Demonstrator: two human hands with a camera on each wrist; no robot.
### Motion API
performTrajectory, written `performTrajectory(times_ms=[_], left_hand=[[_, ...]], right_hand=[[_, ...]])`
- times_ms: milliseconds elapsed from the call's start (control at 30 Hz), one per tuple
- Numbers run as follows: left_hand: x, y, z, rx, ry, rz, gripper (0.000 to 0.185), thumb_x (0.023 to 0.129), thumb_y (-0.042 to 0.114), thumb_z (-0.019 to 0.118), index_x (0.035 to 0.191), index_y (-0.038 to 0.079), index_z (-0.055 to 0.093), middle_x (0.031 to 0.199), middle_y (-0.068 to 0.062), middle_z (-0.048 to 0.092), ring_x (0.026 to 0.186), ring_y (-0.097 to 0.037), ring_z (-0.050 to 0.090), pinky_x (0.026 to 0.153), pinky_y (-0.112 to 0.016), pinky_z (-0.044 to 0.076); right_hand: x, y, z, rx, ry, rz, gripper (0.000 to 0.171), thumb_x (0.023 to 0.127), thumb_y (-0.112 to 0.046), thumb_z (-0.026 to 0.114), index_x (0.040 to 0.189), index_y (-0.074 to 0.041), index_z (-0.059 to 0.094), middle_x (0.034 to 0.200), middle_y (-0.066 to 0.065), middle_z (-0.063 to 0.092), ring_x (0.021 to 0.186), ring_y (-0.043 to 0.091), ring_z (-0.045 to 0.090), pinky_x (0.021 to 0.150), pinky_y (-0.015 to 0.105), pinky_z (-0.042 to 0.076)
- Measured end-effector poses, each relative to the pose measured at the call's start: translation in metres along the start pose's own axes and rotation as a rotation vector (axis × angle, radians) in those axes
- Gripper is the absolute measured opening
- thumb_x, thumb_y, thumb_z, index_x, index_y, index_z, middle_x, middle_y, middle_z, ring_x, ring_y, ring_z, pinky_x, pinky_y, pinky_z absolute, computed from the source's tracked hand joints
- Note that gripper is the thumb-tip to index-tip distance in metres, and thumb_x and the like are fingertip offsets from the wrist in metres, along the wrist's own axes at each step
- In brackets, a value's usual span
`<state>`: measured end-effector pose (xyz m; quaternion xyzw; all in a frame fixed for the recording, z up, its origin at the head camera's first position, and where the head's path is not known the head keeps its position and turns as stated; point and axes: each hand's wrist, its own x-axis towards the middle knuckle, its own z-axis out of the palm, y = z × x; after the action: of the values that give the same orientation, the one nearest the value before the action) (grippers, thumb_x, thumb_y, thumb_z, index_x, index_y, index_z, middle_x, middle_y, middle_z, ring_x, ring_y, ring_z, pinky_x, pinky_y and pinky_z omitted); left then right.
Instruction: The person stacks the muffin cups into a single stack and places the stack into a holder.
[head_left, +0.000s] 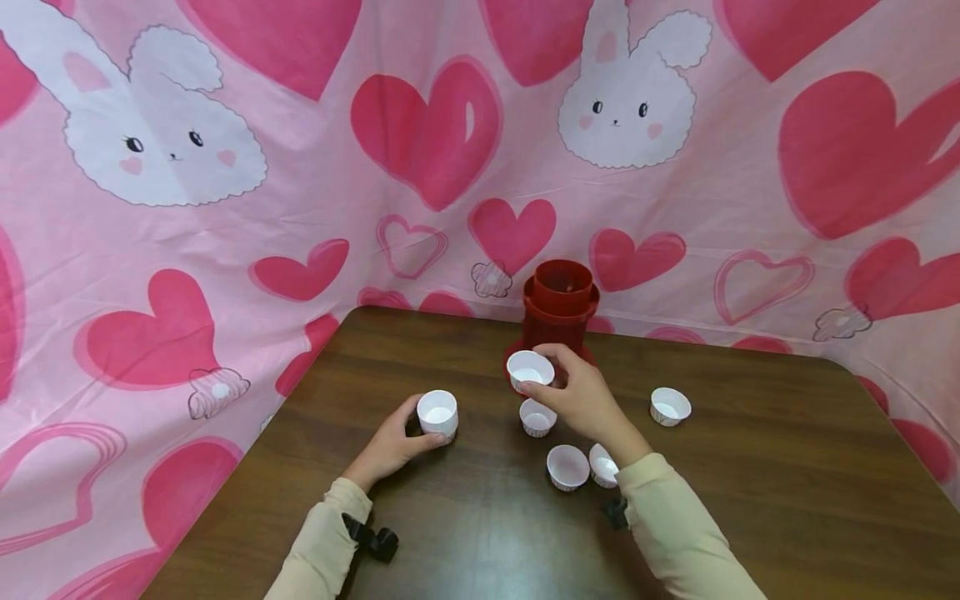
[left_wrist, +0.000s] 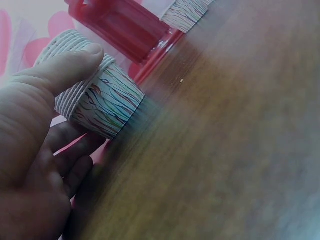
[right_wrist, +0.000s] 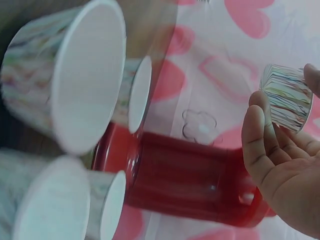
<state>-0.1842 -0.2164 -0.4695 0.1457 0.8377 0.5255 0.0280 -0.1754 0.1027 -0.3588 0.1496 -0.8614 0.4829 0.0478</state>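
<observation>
Cream long sleeves (head_left: 678, 533), black wrist straps (head_left: 372, 539), bare hands

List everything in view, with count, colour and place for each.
paper cups: six, white inside with striped outsides; one in the left hand, one in the right hand, four standing loose on the table
red holder: one, red, tall and round, at the far edge of the table behind the held cup
table: one, dark brown wood
backdrop cloth: one, pink with hearts and white rabbits, behind and beside the table
sleeves: two, cream, at the near edge
left hand: holds its cup at table level, thumb on the rim
right hand: holds its cup raised in front of the red holder
</observation>
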Motion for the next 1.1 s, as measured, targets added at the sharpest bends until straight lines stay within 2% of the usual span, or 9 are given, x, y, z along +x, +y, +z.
performTrajectory(times_ms=[300, 533, 700, 867, 1100], left_hand=[[0.001, 0.001, 0.001, 0.000, -0.001, 0.011, 0.070, 0.081, 0.026, 0.087, 0.139, 0.008, 0.053, 0.128, -0.008, 0.061, 0.124, -0.030, 0.051, 0.107, -0.055, 0.035], [0.001, 0.001, -0.001, -0.016, -0.008, 0.002, 0.067, 0.083, 0.025, 0.085, 0.140, 0.010, 0.053, 0.128, -0.006, 0.060, 0.122, -0.028, 0.051, 0.106, -0.054, 0.036], [0.000, 0.001, 0.000, -0.014, -0.016, -0.002, 0.066, 0.084, 0.026, 0.085, 0.139, 0.011, 0.053, 0.129, -0.006, 0.059, 0.121, -0.027, 0.051, 0.106, -0.054, 0.037], [0.000, 0.000, 0.001, -0.003, -0.013, -0.007, 0.068, 0.084, 0.029, 0.085, 0.140, 0.011, 0.052, 0.132, -0.006, 0.058, 0.122, -0.026, 0.051, 0.107, -0.053, 0.037], [-0.001, 0.001, -0.001, -0.026, -0.015, 0.003, 0.066, 0.084, 0.025, 0.084, 0.140, 0.011, 0.052, 0.132, -0.007, 0.058, 0.123, -0.027, 0.051, 0.107, -0.052, 0.037]], right_hand=[[0.010, -0.013, 0.031, 0.005, -0.028, -0.013, 0.052, 0.084, -0.029, 0.084, 0.128, -0.014, 0.062, 0.104, 0.002, 0.065, 0.084, 0.021, 0.055, 0.072, 0.037, 0.049], [0.016, -0.026, 0.062, -0.010, -0.111, 0.000, 0.053, 0.083, -0.029, 0.085, 0.128, -0.013, 0.062, 0.110, 0.001, 0.068, 0.094, 0.020, 0.060, 0.083, 0.040, 0.052], [0.018, -0.029, 0.080, -0.003, -0.148, -0.014, 0.051, 0.085, -0.029, 0.083, 0.127, -0.011, 0.062, 0.111, 0.003, 0.069, 0.095, 0.021, 0.061, 0.085, 0.042, 0.052], [0.018, -0.025, 0.092, -0.038, -0.168, -0.011, 0.050, 0.086, -0.029, 0.082, 0.127, -0.010, 0.061, 0.111, 0.005, 0.069, 0.093, 0.021, 0.061, 0.083, 0.040, 0.051], [0.019, -0.025, 0.101, -0.058, -0.162, -0.032, 0.048, 0.086, -0.028, 0.081, 0.125, -0.007, 0.061, 0.110, 0.007, 0.069, 0.093, 0.023, 0.062, 0.082, 0.040, 0.051]])
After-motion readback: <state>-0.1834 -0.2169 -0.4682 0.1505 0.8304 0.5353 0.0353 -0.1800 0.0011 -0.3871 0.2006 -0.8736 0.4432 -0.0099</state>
